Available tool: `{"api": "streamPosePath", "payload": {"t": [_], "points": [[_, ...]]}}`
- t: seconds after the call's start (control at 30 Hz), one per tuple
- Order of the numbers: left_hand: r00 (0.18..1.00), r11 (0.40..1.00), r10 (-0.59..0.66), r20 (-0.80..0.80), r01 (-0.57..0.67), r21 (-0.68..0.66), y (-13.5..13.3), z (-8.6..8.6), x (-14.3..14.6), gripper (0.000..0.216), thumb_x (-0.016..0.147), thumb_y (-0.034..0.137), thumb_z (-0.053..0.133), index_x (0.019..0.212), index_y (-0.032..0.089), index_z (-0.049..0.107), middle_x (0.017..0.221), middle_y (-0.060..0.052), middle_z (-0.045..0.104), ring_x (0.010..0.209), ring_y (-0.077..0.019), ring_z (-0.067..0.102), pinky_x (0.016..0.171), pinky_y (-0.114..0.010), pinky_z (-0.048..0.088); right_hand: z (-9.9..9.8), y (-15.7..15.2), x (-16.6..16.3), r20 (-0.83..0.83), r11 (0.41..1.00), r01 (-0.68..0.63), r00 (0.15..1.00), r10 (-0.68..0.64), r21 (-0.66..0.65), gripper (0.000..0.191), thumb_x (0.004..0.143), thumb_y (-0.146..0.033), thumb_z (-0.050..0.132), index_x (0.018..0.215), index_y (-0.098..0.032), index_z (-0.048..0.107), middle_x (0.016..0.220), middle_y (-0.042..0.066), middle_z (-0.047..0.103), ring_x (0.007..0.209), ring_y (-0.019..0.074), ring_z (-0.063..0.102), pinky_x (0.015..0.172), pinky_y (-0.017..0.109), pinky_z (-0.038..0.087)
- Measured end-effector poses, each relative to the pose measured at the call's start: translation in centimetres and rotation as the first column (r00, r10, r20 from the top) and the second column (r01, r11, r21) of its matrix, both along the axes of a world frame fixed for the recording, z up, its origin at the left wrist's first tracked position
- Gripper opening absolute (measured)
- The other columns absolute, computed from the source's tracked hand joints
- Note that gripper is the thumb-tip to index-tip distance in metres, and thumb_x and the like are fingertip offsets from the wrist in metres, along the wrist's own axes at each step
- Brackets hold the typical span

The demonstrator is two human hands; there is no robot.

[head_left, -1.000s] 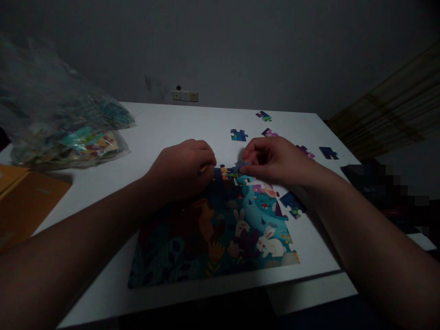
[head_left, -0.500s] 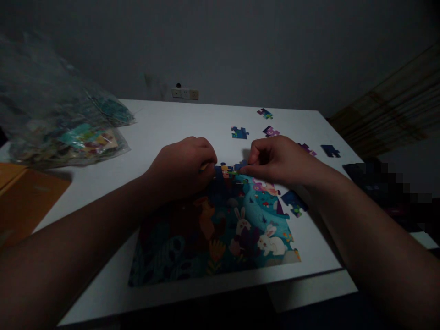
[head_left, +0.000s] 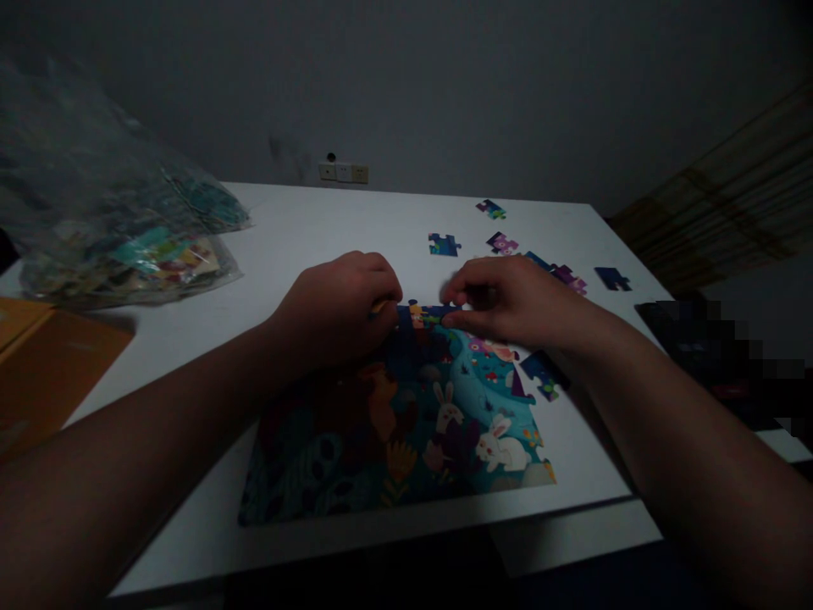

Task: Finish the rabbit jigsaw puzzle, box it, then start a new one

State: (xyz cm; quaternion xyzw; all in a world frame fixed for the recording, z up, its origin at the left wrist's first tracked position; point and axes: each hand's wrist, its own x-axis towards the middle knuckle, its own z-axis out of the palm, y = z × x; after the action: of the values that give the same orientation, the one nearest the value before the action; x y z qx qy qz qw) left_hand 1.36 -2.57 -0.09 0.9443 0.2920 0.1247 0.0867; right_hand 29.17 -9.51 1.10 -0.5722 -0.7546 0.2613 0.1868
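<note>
A partly assembled jigsaw puzzle [head_left: 381, 449] with rabbits and a dark forest lies flat on the white table. My left hand [head_left: 343, 305] rests with curled fingers at its upper left edge. A small orange bit shows in the gap between those fingers; what it belongs to is unclear. At the top edge, my right hand [head_left: 508, 301] has thumb and forefinger at a dark blue puzzle piece [head_left: 437, 311], which lies about level with the pieces beside it. The fingers partly cover this piece. Another blue puzzle piece [head_left: 543, 374] touches or nearly touches the puzzle's right side.
Several loose pieces lie beyond my right hand, among them a blue piece [head_left: 443, 245] and a dark piece [head_left: 613, 279]. A clear plastic bag [head_left: 127, 246] of puzzle pieces and an orange box [head_left: 57, 364] stand at left. Dark objects [head_left: 699, 356] sit at right.
The blue piece at the top edge has gone from slightly raised to lying flat. My right fingers have shifted a little; my left hand stays put.
</note>
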Motion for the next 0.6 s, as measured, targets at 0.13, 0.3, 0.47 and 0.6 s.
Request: {"api": "streamPosePath", "payload": {"t": [0.13,0.3,0.47,0.6], "points": [[1.0,1.0,-0.004,-0.003,0.004,0.0,0.0,0.0,0.0,0.03,0.103,0.033,0.056,0.112,0.021,0.082,0.125,-0.012,0.082,0.115,-0.0307,0.075,0.089,-0.044,0.06,0.0,-0.1,0.0,-0.002,1.0,-0.004,1.0,0.004,-0.004,0.018,0.092,-0.043,0.088,0.1,-0.027,0.086,0.088,0.004,0.078,0.077,0.0229,0.064,0.07,0.038,0.043],[1.0,1.0,-0.001,-0.009,0.0,-0.011,0.1,0.1,0.0,0.029,0.103,0.032,0.056,0.112,0.021,0.082,0.125,-0.012,0.082,0.114,-0.0312,0.075,0.092,-0.046,0.061,0.3,-0.1,0.2,-0.075,0.997,0.069,0.995,-0.066,0.036,0.031,0.106,-0.052,0.074,0.094,-0.025,0.084,0.083,0.005,0.074,0.076,0.0233,0.064,0.072,0.039,0.043],[1.0,1.0,-0.002,0.0,0.002,-0.002,0.1,0.0,-0.1,0.027,0.104,0.032,0.056,0.109,0.023,0.081,0.125,-0.011,0.082,0.116,-0.0296,0.075,0.093,-0.044,0.061,0.8,0.4,2.0,-0.093,0.929,0.285,0.958,-0.27,0.237,0.042,0.115,-0.052,0.057,0.096,-0.024,0.082,0.088,0.007,0.077,0.077,0.0251,0.065,0.074,0.041,0.045],[0.999,1.0,-0.018,0.026,0.018,-0.008,0.3,-0.3,-0.4,0.025,0.103,0.031,0.057,0.107,0.024,0.08,0.126,-0.01,0.083,0.115,-0.0293,0.076,0.094,-0.044,0.061,0.8,0.9,3.9,0.039,0.867,0.414,0.897,-0.44,0.277,0.032,0.112,-0.045,0.061,0.109,-0.024,0.085,0.09,0.009,0.08,0.073,0.0263,0.066,0.071,0.04,0.043]]}}
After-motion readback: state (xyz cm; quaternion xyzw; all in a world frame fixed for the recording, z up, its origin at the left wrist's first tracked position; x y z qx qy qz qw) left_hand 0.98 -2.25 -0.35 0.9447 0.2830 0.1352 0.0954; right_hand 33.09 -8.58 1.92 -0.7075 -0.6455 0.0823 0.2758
